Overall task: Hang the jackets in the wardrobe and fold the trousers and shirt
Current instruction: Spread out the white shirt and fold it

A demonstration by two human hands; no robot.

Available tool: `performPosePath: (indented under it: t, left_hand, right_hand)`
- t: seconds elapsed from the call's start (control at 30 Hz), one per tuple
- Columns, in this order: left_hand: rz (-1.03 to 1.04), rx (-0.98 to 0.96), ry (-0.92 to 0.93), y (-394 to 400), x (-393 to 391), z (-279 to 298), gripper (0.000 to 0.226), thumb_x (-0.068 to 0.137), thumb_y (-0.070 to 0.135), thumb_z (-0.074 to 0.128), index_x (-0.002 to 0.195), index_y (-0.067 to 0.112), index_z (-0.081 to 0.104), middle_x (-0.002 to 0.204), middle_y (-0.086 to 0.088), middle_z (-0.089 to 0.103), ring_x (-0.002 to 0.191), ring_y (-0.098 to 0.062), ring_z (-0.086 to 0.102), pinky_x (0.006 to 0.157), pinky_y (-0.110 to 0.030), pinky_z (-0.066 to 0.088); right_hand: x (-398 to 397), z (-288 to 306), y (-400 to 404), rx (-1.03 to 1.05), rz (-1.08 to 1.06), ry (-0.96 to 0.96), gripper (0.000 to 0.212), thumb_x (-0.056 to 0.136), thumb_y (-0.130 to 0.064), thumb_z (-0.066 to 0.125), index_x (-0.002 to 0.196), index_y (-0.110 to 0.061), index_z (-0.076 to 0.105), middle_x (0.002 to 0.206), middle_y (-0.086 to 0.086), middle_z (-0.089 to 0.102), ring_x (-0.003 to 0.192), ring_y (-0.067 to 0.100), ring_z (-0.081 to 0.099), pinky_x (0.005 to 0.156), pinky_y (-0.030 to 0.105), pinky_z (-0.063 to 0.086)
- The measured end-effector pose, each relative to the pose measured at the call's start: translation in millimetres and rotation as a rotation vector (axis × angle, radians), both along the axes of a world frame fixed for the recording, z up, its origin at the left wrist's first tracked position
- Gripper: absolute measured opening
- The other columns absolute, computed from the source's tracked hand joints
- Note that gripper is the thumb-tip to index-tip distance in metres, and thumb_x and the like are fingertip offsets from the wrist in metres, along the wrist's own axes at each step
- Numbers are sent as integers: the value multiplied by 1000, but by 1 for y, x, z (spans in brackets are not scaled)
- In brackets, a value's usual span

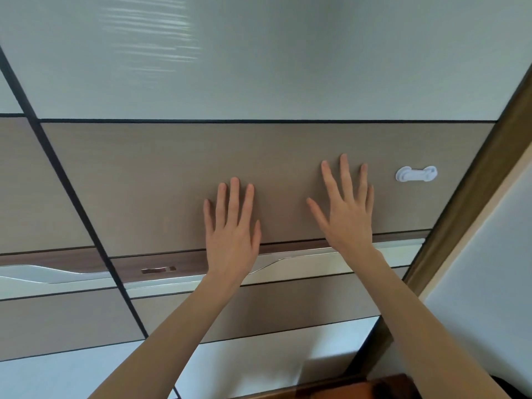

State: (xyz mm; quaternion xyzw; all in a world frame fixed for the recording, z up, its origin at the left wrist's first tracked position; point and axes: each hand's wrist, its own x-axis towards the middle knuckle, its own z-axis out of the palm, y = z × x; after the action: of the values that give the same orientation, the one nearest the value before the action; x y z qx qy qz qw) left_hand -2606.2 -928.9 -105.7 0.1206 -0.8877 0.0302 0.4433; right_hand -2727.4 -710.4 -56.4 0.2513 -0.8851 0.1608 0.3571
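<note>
Pressing flat against the wardrobe door, both of my hands are lying side by side on its brown middle panel. My left hand is resting with fingers straight and close together, pointing up the door, grasping nothing. My right hand is sitting just to the right of it and a little farther up, fingers straight and spread wide, also released and grasping nothing. Both bare forearms are reaching in from the near edge of the view.

The door is filling nearly everything I am seeing. A pale glossy panel is lying above the brown one, with a thin dark line running between them. Below my hands, a dark wood strip is crossing the door, and under it a light, shiny band with a curved recess is running left to right; my wrists are passing over both. A dark slanted seam on the left is dividing this door from a neighbouring door with matching panels.

To the right of my right hand, a small white plastic latch is sticking to the brown panel, near the door's wooden frame. Beyond the frame, a pale wall is showing. A reddish-brown wooden surface is peeking in at the near edge. I am seeing no jackets, trousers or shirt in this view.
</note>
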Motion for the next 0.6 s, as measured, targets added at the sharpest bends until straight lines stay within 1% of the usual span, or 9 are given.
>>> performPosePath:
  t: [0.1,0.23,0.3,0.4,0.5,0.6]
  left_hand:
    - [-10,-15,-18,9,-3,2,76,104,35,49,168,21,10,175,-8,0,162,-31,1,127,-60,12]
    - [-66,-47,-32,21,-7,7,78,103,34,53,167,19,11,175,-8,1,162,-30,2,126,-62,14]
    - [-66,-46,-14,24,-8,9,77,103,36,50,167,19,12,175,-9,3,162,-30,4,127,-61,12]
    - [-10,-10,3,20,-7,12,73,104,40,42,167,19,12,175,-10,2,162,-31,1,128,-61,9]
    - [-26,-71,-42,17,-9,13,75,105,36,47,168,19,10,175,-9,-2,162,-31,0,127,-62,13]
    - [-44,-96,-51,21,-12,14,79,103,36,51,168,19,9,175,-7,0,162,-29,3,126,-62,15]
  right_hand:
    - [-6,-1,9,-12,-19,-12,79,104,-61,47,167,-38,6,176,-4,-5,160,43,1,123,67,22]
    - [-16,0,28,2,-32,-15,79,104,-58,49,167,-38,6,176,-4,-5,160,43,2,123,65,22]
    - [-20,1,38,0,-30,-17,78,104,-57,49,167,-37,8,176,-4,-3,160,43,3,123,65,24]
    - [-23,4,51,-10,-20,-40,77,104,-58,50,167,-37,10,176,-4,-1,160,43,3,123,64,26]
    - [-25,8,61,-18,-4,-83,78,104,-58,49,167,-39,7,176,-6,-4,160,41,1,124,63,25]
    - [-30,10,72,-30,6,-105,77,104,-58,48,166,-40,7,176,-9,-6,161,40,-1,125,62,23]
